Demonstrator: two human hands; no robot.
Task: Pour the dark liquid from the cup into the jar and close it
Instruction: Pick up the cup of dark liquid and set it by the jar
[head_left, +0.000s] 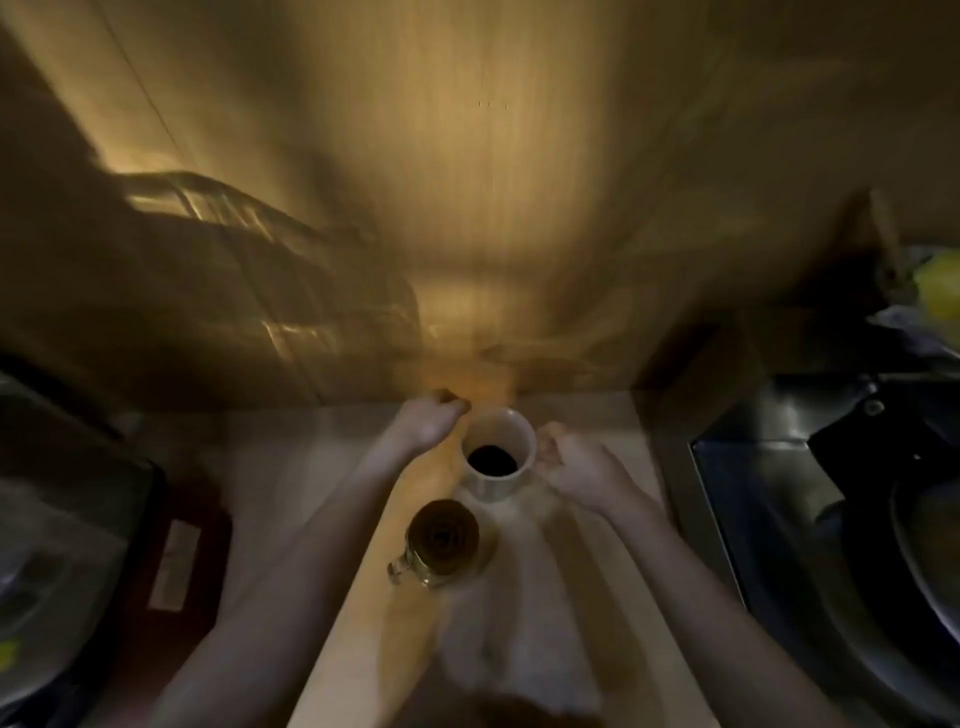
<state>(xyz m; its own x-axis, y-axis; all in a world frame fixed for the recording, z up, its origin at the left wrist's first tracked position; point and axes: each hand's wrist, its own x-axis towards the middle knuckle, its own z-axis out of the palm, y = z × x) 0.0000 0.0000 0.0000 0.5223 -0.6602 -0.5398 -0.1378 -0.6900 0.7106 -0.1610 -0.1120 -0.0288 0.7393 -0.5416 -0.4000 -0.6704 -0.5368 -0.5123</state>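
A white cup (498, 486) with dark liquid in it stands on the pale counter near the wall. In front of it, closer to me, stands a glass jar (442, 543) with a side handle on its left; its top looks dark brown, and blur hides whether that is a lid or liquid. My left hand (428, 423) hovers at the cup's far left rim with curled fingers, and a small dark shape at the fingertips is too blurred to name. My right hand (576, 465) is curled against the cup's right side, hiding the handle.
A steel sink (779, 415) lies to the right, with dark cookware (883, 519) inside it. On the left sit a dish rack (218, 218), a dark tray (78, 519) and a dark red board (176, 561). A wooden wall (478, 208) rises directly behind the cup.
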